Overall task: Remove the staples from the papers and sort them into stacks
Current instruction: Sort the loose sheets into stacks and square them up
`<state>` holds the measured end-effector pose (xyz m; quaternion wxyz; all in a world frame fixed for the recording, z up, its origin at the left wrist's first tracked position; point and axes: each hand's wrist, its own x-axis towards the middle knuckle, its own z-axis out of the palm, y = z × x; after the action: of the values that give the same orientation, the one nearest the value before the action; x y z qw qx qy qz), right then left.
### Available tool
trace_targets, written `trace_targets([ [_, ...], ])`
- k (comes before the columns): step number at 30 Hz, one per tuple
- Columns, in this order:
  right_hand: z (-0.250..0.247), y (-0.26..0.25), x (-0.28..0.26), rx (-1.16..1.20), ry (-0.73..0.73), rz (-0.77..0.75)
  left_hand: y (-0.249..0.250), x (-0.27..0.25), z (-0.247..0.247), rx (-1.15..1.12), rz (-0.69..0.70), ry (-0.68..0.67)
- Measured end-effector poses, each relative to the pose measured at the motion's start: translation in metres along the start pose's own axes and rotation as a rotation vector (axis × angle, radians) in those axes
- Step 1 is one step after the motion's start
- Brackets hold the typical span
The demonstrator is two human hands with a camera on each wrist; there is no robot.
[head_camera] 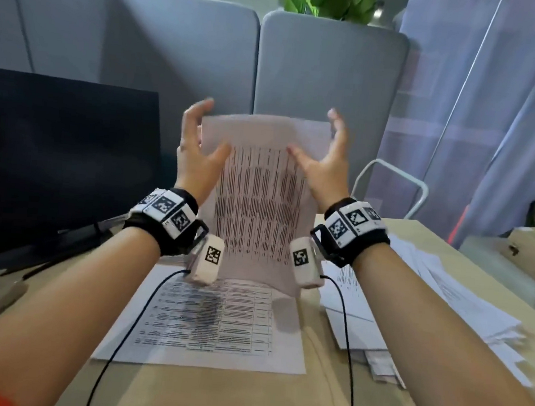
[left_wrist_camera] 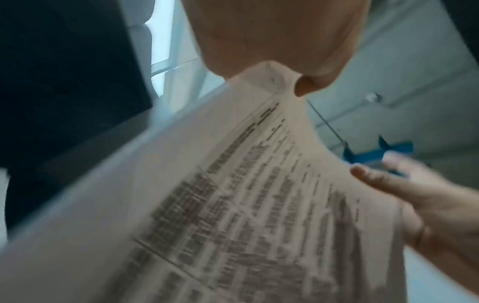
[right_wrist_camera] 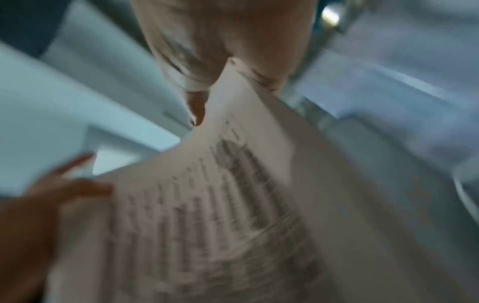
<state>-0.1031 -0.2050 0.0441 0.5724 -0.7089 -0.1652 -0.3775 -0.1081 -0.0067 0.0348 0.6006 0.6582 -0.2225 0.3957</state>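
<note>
Papers (head_camera: 204, 320) are lying on the desk (head_camera: 314, 398) before grey screens (head_camera: 329, 75). Both hands, left (head_camera: 196, 151) and right (head_camera: 324, 165), are pinching an upright sheet (head_camera: 259, 202) by its far corners.

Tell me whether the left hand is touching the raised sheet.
Touching. In the left wrist view the left hand pinches the top corner of the raised sheet between thumb and fingers, with no gap showing.

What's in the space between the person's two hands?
A printed sheet, held upright between the left hand and the right hand, each holding a top corner. The head view shows it best; below it another printed page lies on the desk.
</note>
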Motion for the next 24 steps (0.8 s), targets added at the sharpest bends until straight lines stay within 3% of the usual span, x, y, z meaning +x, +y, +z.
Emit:
trace_targets([
  [3,-0.014,0.006,0.011,-0.375,-0.079,-0.342,-0.007,0.001,-0.006,0.182,0.138,-0.066],
  [5,-0.024,0.009,0.017,-0.509,-0.14,-0.398,-0.011,0.005,-0.01,0.263,0.174,-0.081],
  [8,-0.034,0.009,0.021,-0.447,-0.1,-0.391,-0.013,0.006,-0.012,0.248,0.126,-0.051],
  [11,-0.038,0.006,0.015,-0.338,-0.195,-0.147,-0.013,-0.001,-0.006,0.163,0.064,-0.085],
  [15,-0.035,0.014,0.002,0.316,-0.242,0.335,-0.019,0.001,0.001,0.008,-0.135,0.121],
  [18,-0.039,0.035,-0.014,0.165,-0.45,0.462,-0.016,0.003,-0.001,0.012,-0.168,0.269],
  [20,-0.045,0.053,-0.034,0.046,-0.502,0.563,-0.017,0.004,-0.012,0.025,-0.211,0.377],
  [24,-0.051,0.077,-0.071,0.253,-0.51,0.756,-0.022,-0.009,-0.034,-0.073,-0.316,0.581],
])
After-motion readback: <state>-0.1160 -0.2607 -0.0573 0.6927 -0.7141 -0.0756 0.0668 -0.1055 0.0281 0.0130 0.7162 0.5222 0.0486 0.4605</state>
